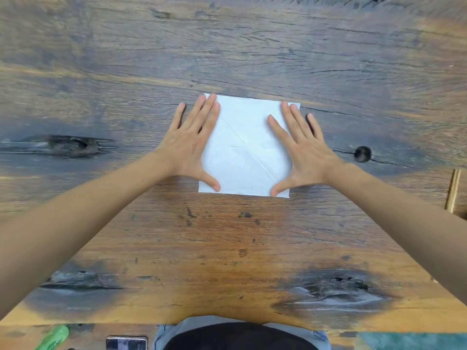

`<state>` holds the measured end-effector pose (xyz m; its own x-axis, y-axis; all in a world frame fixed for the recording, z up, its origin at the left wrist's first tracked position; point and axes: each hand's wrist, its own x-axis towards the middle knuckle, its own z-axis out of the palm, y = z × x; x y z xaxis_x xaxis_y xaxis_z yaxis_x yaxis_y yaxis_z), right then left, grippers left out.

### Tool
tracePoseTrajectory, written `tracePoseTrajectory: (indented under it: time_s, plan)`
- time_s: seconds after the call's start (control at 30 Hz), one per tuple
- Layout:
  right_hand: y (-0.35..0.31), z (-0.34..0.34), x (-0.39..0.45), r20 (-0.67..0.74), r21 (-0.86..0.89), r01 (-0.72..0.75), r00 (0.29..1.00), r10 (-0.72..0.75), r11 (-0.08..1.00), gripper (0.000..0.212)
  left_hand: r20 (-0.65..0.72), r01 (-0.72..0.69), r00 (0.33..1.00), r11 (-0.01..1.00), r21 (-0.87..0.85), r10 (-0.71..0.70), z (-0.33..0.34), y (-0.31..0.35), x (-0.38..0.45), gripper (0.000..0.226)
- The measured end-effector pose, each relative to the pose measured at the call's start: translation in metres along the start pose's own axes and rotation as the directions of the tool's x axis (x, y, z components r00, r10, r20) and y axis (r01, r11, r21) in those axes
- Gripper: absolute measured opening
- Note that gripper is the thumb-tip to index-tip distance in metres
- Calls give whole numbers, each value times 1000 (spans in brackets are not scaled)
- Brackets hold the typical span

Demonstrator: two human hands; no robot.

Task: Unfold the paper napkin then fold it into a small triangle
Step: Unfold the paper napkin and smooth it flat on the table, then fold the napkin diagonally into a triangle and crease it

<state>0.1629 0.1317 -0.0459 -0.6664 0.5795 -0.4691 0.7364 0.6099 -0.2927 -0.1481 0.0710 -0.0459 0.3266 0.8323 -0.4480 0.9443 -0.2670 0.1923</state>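
A white paper napkin [249, 152] lies flat and unfolded as a square on the wooden table, with diagonal and horizontal crease lines across it. My left hand [189, 145] rests palm down on its left edge, fingers spread, thumb on the near left corner. On the napkin's right edge lies my right hand [302, 150], also flat, its thumb on the near right corner. Neither hand grips the paper.
The wooden table [227, 248] has dark knots and cracks. Its near edge runs along the bottom, where my torso shows. Below that edge are a green object [54, 337] and a dark phone-like object [126, 343]. A wooden frame [453, 190] stands at the right.
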Motion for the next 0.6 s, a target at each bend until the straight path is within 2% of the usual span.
tracePoseTrajectory:
  time_s: [0.37,0.43,0.5,0.6]
  plan:
    - [17,0,-20,-12,-8,-21,1000,21,1000,167,96,39,995,999,-10,-38,-13,-1,-6,181]
    - [17,4,-33,-52,32,-32,998,34,999,162,55,45,998,989,-139,-37,-16,3,-7,167]
    - [12,13,-48,-108,89,-49,992,59,995,148,-46,94,992,937,-338,-116,-22,9,-6,139]
    - [-1,33,-71,-211,147,-37,975,68,988,103,-220,161,922,831,-532,-320,-31,10,4,93]
